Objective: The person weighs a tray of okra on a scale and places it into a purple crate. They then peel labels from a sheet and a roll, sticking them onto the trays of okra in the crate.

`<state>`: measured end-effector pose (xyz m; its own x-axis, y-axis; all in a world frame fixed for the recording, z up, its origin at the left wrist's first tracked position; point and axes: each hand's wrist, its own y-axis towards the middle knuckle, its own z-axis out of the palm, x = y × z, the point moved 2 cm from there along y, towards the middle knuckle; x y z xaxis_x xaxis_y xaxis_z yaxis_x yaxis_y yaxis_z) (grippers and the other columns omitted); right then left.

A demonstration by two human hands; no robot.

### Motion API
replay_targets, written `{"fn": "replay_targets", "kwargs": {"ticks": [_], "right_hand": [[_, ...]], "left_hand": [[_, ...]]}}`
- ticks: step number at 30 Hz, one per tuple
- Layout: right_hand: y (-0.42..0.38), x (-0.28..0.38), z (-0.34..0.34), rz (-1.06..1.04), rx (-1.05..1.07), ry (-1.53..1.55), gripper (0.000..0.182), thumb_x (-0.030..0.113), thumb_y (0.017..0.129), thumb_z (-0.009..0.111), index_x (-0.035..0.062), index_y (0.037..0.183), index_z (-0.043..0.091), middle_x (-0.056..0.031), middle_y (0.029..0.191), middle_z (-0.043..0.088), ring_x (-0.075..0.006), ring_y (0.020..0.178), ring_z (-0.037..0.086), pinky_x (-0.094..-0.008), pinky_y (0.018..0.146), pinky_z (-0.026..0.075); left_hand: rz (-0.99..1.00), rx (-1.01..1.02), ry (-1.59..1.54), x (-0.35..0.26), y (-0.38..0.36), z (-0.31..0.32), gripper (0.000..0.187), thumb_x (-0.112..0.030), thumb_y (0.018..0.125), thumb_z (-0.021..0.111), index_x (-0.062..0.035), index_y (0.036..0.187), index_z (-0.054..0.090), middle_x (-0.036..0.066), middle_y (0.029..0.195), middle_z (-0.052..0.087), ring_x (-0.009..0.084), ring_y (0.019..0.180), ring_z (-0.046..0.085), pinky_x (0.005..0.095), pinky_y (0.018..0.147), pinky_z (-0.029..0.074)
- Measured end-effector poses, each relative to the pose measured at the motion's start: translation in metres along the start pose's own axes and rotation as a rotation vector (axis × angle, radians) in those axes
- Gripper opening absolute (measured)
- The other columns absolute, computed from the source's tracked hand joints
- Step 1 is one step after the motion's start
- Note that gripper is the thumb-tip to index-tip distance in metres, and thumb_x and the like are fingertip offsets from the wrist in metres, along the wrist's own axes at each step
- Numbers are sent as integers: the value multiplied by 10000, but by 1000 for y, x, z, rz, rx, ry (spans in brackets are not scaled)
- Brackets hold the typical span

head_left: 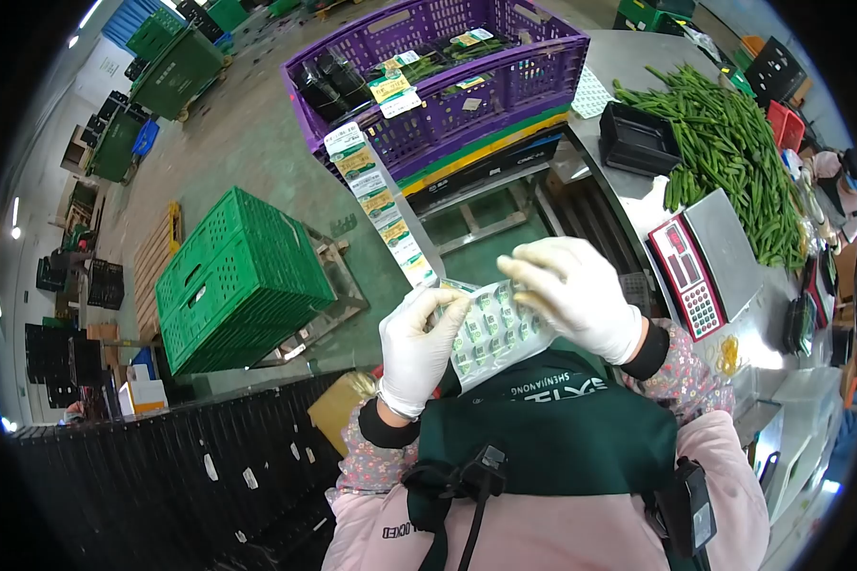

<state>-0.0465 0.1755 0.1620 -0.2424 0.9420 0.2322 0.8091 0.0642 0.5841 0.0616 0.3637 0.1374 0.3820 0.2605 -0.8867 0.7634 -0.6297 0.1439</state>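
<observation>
My left hand, in a white glove, pinches the upper left edge of a pale sheet printed with rows of small green-and-white stickers. The sheet hangs in front of the dark green apron. At the sheet's upper right, my right hand, also gloved, has its fingers bent and somewhat apart, overlapping the edge. A long strip of labels in white, green and orange runs down from the purple crate to my left fingertips.
Packed green vegetables lie inside the purple crate, which stands on stacked crates. To the right, a metal table holds a red-framed scale, a stack of black trays and piled green pods. Green crates stand left, black crates lower left.
</observation>
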Motion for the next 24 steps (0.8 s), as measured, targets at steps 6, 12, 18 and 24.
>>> {"fn": "replay_targets", "kwargs": {"ticks": [6,12,18,24], "right_hand": [[3,-4,16,-141,181,-22,452,155,814,599,141,1266,599,-27,1131,619,-209,992,611,-323,804,523],[0,-2,19,-231,197,-29,469,162,799,607,137,1268,611,-16,1076,625,-180,885,603,-289,725,522],[-13,0,17,-189,259,189,375,99,831,609,87,1203,654,-24,1053,654,-197,897,630,-308,710,533],[-4,-36,-15,887,187,1199,172,182,965,624,19,943,671,-18,848,652,-63,707,580,-219,588,448]], "left_hand": [[-17,-5,-72,11,2,2,85,-36,890,712,27,945,697,-25,797,586,24,668,440,200,581,347],[-93,27,-112,21,2,1,104,-62,915,702,23,976,699,-41,797,607,9,651,439,185,575,351],[-303,42,-385,45,6,4,143,-125,909,706,-3,983,702,-8,813,626,54,641,452,222,567,365],[59,156,-185,40,14,-14,95,-78,894,703,0,944,682,35,901,611,111,824,539,259,749,427]]}}
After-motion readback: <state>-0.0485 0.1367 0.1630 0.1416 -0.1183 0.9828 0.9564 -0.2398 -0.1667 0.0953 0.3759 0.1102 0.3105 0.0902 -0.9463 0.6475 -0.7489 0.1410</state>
